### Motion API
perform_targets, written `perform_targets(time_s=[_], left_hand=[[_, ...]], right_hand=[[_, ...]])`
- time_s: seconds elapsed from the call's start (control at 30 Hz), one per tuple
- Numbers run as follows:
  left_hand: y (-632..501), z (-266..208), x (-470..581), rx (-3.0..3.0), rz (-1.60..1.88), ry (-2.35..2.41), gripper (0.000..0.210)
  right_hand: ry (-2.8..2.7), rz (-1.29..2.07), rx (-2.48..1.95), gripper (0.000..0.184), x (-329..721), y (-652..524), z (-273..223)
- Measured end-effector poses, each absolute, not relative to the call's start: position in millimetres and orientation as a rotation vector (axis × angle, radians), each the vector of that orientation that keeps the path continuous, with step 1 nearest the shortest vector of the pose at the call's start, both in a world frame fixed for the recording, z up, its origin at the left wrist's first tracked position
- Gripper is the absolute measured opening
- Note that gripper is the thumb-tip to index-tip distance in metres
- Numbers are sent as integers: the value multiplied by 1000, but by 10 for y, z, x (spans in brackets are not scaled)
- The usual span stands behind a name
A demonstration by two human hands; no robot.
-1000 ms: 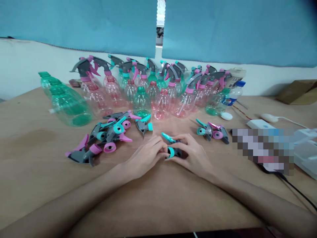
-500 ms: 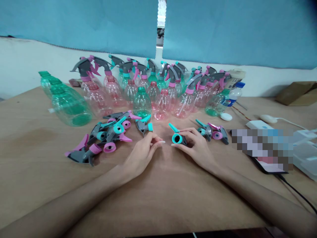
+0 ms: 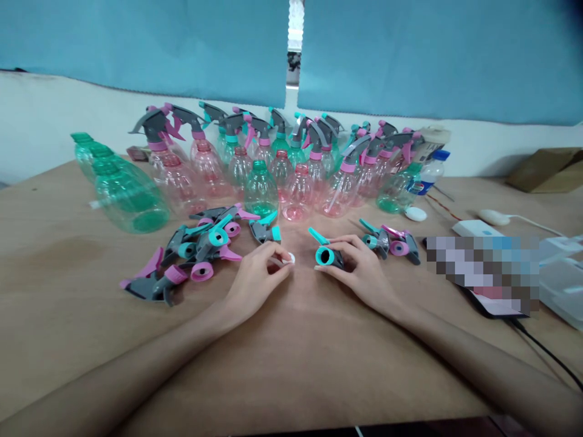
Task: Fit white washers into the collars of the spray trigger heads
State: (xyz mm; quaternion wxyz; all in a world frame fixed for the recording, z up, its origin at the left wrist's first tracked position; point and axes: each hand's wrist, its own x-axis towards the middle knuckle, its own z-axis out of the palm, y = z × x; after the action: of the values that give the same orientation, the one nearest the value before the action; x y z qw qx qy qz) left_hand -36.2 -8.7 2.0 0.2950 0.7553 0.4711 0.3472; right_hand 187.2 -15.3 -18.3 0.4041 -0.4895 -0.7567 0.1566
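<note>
My left hand [image 3: 257, 273] is closed in a pinch on a small white disc [image 3: 292, 258], which looks like a gasket. My right hand [image 3: 357, 267] grips a grey spray trigger head [image 3: 337, 259] with a teal collar [image 3: 325, 256], its round opening facing me. A gap of bare table separates the two hands. Just beyond my left hand lies another grey and teal trigger head [image 3: 264, 231]. To its left, several pink and teal trigger heads [image 3: 200, 243] lie in a heap. Two more trigger heads [image 3: 387, 241] rest beyond my right hand.
Spray bottles [image 3: 298, 194], pink and green, stand across the back, many with trigger heads on. Green bottles [image 3: 132, 200] without heads stand at the left. On the right are a phone [image 3: 494, 306] with a cable, a white round lid [image 3: 416, 213] and clear plastic boxes [image 3: 565, 282].
My left hand has drawn slightly left, and the white disc has turned so more of its face shows. My right hand keeps the trigger head nearly in place.
</note>
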Motion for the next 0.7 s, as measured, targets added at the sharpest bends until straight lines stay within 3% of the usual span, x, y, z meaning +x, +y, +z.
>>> perform_targets(time_s=[0.23,0.4,0.7], left_hand=[[-83,4,-377,1952,1023,1302,16],[-79,36,-393,2077,909,1229,18],[-134,63,-367,2064,1000,1124,20]], right_hand=[[-1881,427,-1225,23,1861,-173,-131],[-1861,549,-1195,24,1838,-207,-88],[-1903,590,-1089,26,1745,-247,-56]])
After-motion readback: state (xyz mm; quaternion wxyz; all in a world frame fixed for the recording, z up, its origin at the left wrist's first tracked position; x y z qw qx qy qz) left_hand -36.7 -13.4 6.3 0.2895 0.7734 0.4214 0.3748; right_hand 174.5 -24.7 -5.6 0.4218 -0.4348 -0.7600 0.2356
